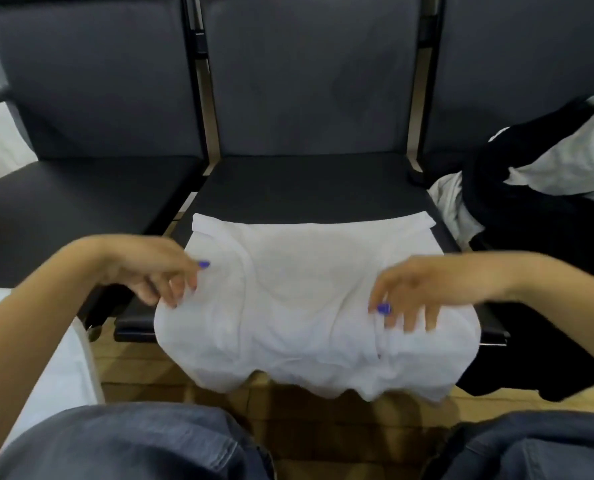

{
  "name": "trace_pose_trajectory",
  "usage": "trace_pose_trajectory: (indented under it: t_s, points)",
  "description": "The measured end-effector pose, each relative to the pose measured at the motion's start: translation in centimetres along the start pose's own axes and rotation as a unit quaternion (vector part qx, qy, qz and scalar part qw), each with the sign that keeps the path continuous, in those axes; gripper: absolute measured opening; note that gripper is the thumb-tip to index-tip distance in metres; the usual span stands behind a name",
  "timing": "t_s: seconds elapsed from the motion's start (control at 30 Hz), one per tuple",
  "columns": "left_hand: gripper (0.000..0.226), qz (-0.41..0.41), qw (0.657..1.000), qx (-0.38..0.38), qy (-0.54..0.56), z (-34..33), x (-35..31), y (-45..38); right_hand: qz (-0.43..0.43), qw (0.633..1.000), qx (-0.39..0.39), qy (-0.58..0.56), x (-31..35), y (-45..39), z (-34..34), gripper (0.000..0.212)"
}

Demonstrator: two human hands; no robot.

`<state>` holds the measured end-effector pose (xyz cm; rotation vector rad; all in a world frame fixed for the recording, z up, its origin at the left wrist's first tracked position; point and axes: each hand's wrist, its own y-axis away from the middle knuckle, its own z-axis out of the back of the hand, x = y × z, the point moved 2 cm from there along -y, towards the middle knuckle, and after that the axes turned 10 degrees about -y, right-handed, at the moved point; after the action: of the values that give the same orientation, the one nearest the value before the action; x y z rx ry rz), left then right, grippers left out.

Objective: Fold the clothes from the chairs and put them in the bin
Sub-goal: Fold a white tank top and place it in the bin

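- A white shirt lies spread on the middle chair, its near edge hanging over the seat front.
- My left hand and right hand hover with loose fingers over the shirt's two sides; blur hides any contact.
- More clothes are piled right of the shirt.

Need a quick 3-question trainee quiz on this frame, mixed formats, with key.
1. True or false: the white garment lies on the middle chair seat with its near edge hanging over the front.
2. Where is the unfolded pile of dark and light clothes? A) left chair B) right chair C) floor
3. Fill in: the left hand and right hand are both over the ____ garment.

Key: 1 true; 2 B; 3 white.
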<state>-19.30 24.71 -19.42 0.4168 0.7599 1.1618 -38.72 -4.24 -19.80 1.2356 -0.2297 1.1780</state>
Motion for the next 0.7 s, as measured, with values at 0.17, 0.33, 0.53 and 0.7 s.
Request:
trace_pose_trajectory:
  t_s: [0.17, 0.33, 0.53, 0.7]
  points:
    - [0.024, 0.031, 0.936, -0.262, 0.235, 1.2, -2.4, -5.5, -0.023, 0.907, -0.416, -0.068, -3.3, -3.6, 9.0, 0.012]
    - [0.046, 0.052, 0.890, -0.402, 0.210, -0.7, -2.5, -8.9, -0.125, 0.867, -0.480, -0.039, -9.6, -6.1, 11.7, 0.056]
    - [0.040, 0.073, 0.907, -0.385, 0.157, 0.5, -1.3, -10.3, -0.058, 0.864, -0.484, -0.127, -9.2, -5.9, 12.0, 0.043]
    - [0.018, 0.028, 0.886, -0.400, 0.235, 1.1, -1.3, -11.2, -0.011, 0.848, -0.488, -0.208, -9.0, -6.4, 11.9, 0.028]
